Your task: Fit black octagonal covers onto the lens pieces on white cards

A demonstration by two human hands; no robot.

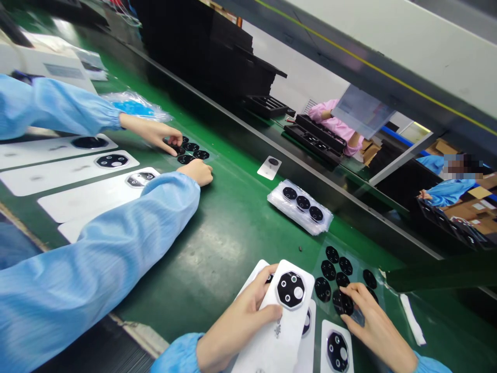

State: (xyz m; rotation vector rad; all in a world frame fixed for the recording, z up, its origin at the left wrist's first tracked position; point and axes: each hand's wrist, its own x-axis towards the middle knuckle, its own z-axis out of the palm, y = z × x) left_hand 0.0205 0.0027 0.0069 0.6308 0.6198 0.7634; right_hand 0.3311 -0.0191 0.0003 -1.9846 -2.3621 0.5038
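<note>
In my left hand (243, 313) I hold a white phone back cover (277, 326), tilted, with a black eight-sided camera area at its top. My right hand (375, 324) has thumb and fingertips closed on a black round camera-lens sticker (343, 302) at the edge of a clear film (361, 254) bearing several similar stickers. Beneath and beside the held cover lie more white covers, one of them a separate back cover (326, 360) between my hands. Whether the pinched sticker has come off the film I cannot tell.
A co-worker's sleeved arms (128, 233) reach in from the left over white covers and black stickers (201, 155). A plastic-wrapped stack (298, 207) and a small white card (269, 168) lie on the green table (217, 243). A white strip (412, 318) is at right. Other people work behind.
</note>
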